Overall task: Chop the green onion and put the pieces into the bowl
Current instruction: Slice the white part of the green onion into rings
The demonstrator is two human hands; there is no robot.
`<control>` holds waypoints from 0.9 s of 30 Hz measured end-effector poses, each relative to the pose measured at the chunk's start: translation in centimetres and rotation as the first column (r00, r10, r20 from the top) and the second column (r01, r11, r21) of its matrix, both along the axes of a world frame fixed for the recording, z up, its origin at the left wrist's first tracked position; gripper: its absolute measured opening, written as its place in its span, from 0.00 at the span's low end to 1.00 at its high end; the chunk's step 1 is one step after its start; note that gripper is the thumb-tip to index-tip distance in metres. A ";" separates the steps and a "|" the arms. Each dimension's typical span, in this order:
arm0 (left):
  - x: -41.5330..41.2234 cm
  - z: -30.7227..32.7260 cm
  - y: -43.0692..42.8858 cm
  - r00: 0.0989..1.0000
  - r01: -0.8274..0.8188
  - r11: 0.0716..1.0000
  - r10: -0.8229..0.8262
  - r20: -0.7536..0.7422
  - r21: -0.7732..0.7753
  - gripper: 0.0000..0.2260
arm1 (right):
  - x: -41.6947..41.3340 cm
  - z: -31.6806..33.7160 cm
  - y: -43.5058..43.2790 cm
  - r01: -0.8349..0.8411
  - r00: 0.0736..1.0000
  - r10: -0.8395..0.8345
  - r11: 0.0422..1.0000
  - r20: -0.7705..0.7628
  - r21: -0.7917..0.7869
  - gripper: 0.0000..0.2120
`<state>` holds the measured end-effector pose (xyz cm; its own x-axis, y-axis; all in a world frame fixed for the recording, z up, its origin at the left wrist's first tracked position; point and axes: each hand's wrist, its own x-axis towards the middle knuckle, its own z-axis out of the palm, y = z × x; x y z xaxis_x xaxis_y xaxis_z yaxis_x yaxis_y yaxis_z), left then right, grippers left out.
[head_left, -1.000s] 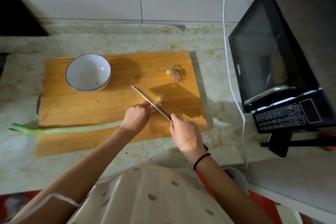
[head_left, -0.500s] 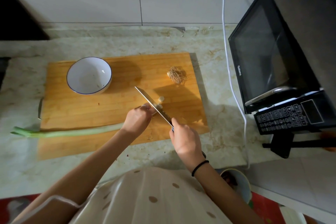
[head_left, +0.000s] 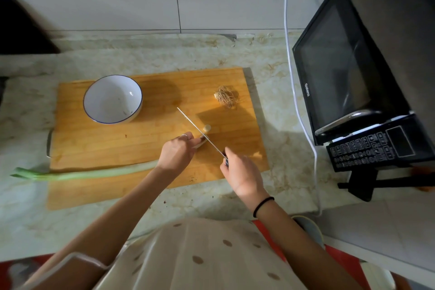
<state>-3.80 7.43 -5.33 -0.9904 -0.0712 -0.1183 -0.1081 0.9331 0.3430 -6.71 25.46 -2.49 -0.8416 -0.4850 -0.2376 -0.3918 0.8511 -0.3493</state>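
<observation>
A long green onion [head_left: 89, 173] lies across the wooden cutting board [head_left: 131, 146], its leafy end hanging off the left edge. My left hand [head_left: 176, 153] presses down on its white end. My right hand [head_left: 242, 173] grips the handle of a knife [head_left: 200, 133], whose blade rests edge-down on the white end right beside my left fingertips. One cut round piece [head_left: 207, 128] lies just past the blade. The white bowl with a blue rim [head_left: 113, 99] stands on the board's back left, with no onion in it.
The cut-off root tuft [head_left: 226, 96] lies at the board's back right. A black microwave [head_left: 362, 73] stands to the right with a white cable [head_left: 292, 73] running down beside it. The tiled wall is behind the marble counter [head_left: 277, 101].
The knife blade has tipped up and come back down edge-on against the onion's white end. My hands and the onion stay in about the same place on the board.
</observation>
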 end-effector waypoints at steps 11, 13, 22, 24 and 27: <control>0.0 -0.1 0.0 0.999 -0.014 1.000 0.014 0.036 0.011 0.17 | -2.1 -0.5 -1.6 0.052 0.994 -0.045 0.996 0.101 -0.068 0.11; 0.4 -0.1 -0.1 1.000 -0.003 1.000 0.003 0.017 0.009 0.18 | -2.8 -0.2 -2.4 0.060 0.990 -0.049 0.995 0.129 -0.083 0.14; 1.1 0.0 0.0 0.996 -0.013 0.997 0.020 -0.092 0.076 0.17 | -0.4 0.7 -0.5 0.136 0.991 -0.133 0.981 0.033 -0.137 0.18; 1.2 -0.1 0.1 0.996 -0.020 0.998 0.025 -0.089 0.051 0.19 | 0.3 0.5 0.0 0.095 0.995 -0.094 0.994 0.021 -0.058 0.15; 1.2 -0.1 0.0 0.998 -0.015 1.000 0.017 -0.054 0.027 0.18 | 1.1 0.4 0.5 0.044 0.999 -0.044 0.999 -0.001 -0.002 0.09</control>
<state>-2.64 7.44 -5.41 -0.9942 -0.0846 -0.0661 -0.1033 0.9219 0.3734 -5.66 25.91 -2.07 -0.8625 -0.4477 -0.2360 -0.3541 0.8669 -0.3508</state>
